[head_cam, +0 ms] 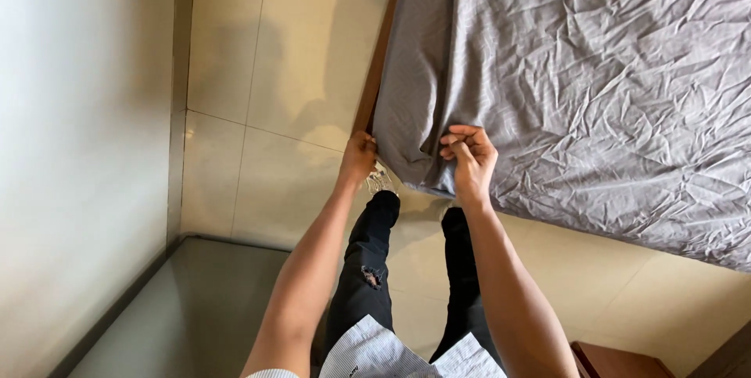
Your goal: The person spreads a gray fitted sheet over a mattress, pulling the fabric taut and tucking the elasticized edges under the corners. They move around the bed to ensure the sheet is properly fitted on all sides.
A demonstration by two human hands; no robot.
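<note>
Grey bedsheet point(594, 73): thin woven cloth, finely striped, heavily creased, draped over the mattress corner and hanging down its side. Right hand point(468, 161): fingers curled shut, pinching a fold of sheet at the corner. Left hand point(359, 157): at the sheet's hanging edge beside the wooden bed frame point(381, 50); grip not resolvable, fingers hidden behind the cloth. Corner lies between the two hands. Below: glossy cream floor tiles point(289, 57), the person's dark trousers point(368, 261). White wall point(78, 136) close at left; brown wooden furniture point(618, 361) at lower right
</note>
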